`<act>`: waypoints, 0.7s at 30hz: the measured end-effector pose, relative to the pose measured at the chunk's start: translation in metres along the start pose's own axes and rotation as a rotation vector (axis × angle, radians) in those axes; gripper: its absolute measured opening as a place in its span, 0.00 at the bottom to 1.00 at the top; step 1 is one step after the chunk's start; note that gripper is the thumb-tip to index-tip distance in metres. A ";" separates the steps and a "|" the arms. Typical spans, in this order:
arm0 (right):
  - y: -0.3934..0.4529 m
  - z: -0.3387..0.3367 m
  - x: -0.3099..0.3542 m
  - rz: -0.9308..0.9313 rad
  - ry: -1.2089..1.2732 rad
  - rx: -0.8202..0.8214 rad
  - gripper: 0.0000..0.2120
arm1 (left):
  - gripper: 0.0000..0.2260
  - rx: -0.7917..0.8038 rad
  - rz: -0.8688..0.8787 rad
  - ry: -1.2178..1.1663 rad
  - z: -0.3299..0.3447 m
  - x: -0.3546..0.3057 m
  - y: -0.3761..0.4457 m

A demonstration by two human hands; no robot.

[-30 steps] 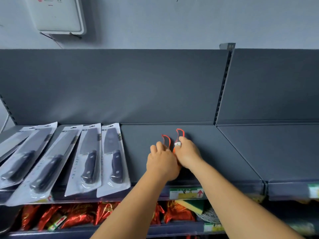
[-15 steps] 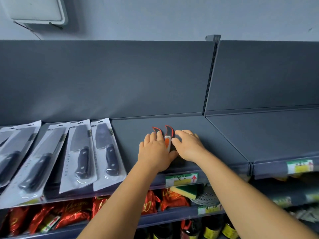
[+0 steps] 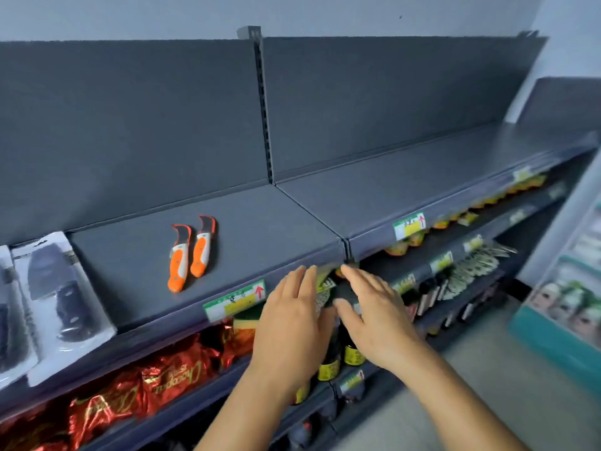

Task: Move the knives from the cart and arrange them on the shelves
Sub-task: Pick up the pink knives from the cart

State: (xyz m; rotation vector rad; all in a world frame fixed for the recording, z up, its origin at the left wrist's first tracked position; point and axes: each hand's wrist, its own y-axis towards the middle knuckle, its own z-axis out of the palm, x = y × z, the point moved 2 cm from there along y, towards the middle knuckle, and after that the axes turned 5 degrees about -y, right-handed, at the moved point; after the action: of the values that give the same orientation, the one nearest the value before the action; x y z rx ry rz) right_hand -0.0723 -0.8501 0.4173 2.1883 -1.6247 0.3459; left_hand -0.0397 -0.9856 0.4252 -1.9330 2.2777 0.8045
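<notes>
Two small knives with orange and white handles lie side by side on the grey top shelf [image 3: 260, 229], the left knife [image 3: 178, 259] and the right knife [image 3: 202, 247], blades pointing to the back wall. Packaged cleavers [image 3: 61, 304] in clear blister packs lie at the shelf's left end. My left hand [image 3: 292, 323] and my right hand [image 3: 374, 317] hover in front of the shelf's edge, below and right of the knives, fingers straight and holding nothing. No cart is in view.
Below the top shelf sit red foil snack bags [image 3: 136, 392], dark bottles with yellow labels [image 3: 328, 366] and small packets [image 3: 471, 268]. Price tags [image 3: 234, 301] line the shelf edges. A teal display [image 3: 559, 307] stands at the right over the pale floor.
Both hands have let go of the two orange knives and pulled back off the shelf, down and to the right. The view has swung right, so the cleavers sit at the left edge.
</notes>
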 end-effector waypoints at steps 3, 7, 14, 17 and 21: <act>-0.038 0.009 -0.049 0.147 -0.020 0.069 0.29 | 0.27 0.179 0.026 -0.085 0.041 -0.034 -0.014; -0.091 0.020 -0.120 0.359 -0.017 0.158 0.33 | 0.30 0.359 0.055 -0.103 0.104 -0.073 -0.032; -0.192 0.007 -0.236 0.630 0.019 0.224 0.30 | 0.31 0.628 0.127 -0.072 0.194 -0.170 -0.066; -0.238 -0.004 -0.283 0.711 0.023 0.227 0.30 | 0.30 0.741 0.173 -0.033 0.231 -0.220 -0.082; -0.292 -0.025 -0.340 0.821 0.048 0.189 0.30 | 0.29 0.833 0.244 -0.010 0.272 -0.288 -0.103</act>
State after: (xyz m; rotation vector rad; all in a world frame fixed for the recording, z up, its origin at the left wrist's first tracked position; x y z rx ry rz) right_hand 0.1068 -0.4745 0.2490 1.4927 -2.4791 0.7877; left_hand 0.0404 -0.6206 0.2579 -1.2783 2.3082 -0.1509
